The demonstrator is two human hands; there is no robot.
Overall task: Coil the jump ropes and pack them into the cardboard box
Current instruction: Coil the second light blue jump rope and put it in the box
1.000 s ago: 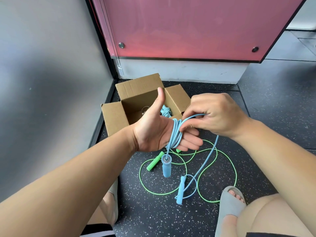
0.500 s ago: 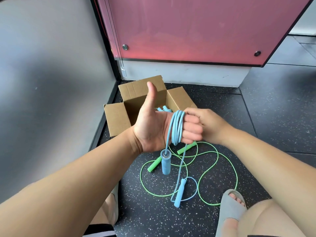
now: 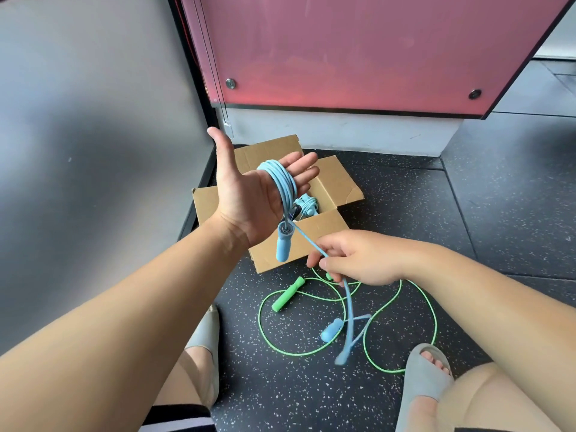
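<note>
My left hand (image 3: 249,194) is raised, palm up, fingers spread, over the open cardboard box (image 3: 330,226). The blue jump rope (image 3: 280,179) is wound in several loops around its fingers, and one blue handle (image 3: 283,244) dangles below the palm. My right hand (image 3: 352,260) pinches the rope's free end lower right, in front of the box. The rest of the blue rope hangs down, blurred, with its second handle (image 3: 331,329) near the floor. A green jump rope (image 3: 430,316) lies loose on the floor with one green handle (image 3: 286,294). A coiled blue rope (image 3: 307,204) lies in the box.
The box stands on a dark speckled floor in a corner, a grey wall (image 3: 93,120) to the left and a pink panel (image 3: 343,48) behind. My knees and grey slippers (image 3: 424,375) flank the green rope near the bottom edge.
My left hand rose and tilted palm-up over the box with fingers spread. My right hand came off the coil and dropped down to the right, drawing the free end out; the second handle swung.
</note>
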